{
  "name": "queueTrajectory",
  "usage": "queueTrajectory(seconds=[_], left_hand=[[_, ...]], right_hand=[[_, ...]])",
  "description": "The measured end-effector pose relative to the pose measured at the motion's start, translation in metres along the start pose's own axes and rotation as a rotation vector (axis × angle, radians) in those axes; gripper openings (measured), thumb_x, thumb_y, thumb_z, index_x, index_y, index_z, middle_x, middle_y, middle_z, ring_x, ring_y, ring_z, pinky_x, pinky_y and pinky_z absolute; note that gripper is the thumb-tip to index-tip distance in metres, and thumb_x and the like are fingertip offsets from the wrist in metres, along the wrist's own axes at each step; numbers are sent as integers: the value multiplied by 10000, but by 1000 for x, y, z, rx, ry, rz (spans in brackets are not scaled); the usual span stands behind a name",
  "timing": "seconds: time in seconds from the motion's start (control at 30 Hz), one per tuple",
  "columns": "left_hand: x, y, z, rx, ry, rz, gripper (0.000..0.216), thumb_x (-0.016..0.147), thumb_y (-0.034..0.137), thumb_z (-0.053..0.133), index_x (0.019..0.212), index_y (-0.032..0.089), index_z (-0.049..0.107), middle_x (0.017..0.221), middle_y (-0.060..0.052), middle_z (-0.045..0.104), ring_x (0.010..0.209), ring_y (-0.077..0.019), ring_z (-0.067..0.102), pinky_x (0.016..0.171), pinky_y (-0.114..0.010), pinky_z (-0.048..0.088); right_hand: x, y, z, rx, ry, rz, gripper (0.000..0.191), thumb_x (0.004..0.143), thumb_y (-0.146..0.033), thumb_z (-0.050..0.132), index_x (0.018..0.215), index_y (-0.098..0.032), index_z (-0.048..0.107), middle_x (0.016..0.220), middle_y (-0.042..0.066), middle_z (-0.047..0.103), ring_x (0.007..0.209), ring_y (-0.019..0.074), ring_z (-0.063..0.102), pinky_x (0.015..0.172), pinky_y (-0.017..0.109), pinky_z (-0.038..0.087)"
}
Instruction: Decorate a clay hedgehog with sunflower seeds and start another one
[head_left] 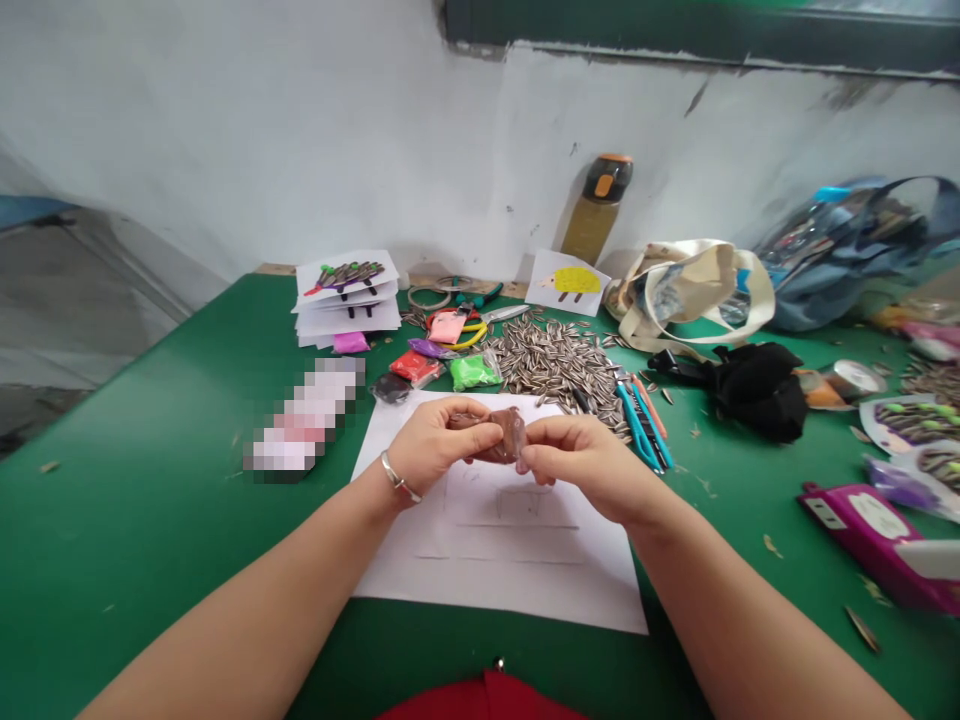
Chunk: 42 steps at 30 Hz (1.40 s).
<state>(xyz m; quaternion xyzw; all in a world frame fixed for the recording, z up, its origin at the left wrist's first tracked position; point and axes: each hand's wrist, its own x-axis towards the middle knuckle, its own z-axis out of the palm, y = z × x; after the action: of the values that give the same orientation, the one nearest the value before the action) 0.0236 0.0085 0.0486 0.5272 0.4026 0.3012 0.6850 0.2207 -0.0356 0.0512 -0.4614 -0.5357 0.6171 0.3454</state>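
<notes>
Both my hands meet above a white sheet of paper with faint pencil lines on it. My left hand, a silver bracelet at its wrist, and my right hand pinch a small packet of brown clay from either side, fingers closed on it. Just beyond lies a heap of striped sunflower seeds. Small packets of clay lie near it: green, red, purple, pink and black.
On the green table are a stack of papers with a hedgehog picture, a yellow hedgehog card, scissors and blue cutters, a brown bottle, bags, black cloth, a purple packet and a blurred patch.
</notes>
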Motion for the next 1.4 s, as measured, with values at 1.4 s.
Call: queueTrajectory(seconds=[1.4], left_hand=[[-2, -8, 12, 22, 76, 56, 259, 623, 326, 771, 773, 161, 639, 700, -52, 736, 712, -258, 724, 734, -420, 588]], right_hand=[[-5, 3, 8, -458, 156, -40, 163, 787, -226, 523, 658, -184, 614, 582, -49, 441, 560, 98, 363, 517, 257, 250]])
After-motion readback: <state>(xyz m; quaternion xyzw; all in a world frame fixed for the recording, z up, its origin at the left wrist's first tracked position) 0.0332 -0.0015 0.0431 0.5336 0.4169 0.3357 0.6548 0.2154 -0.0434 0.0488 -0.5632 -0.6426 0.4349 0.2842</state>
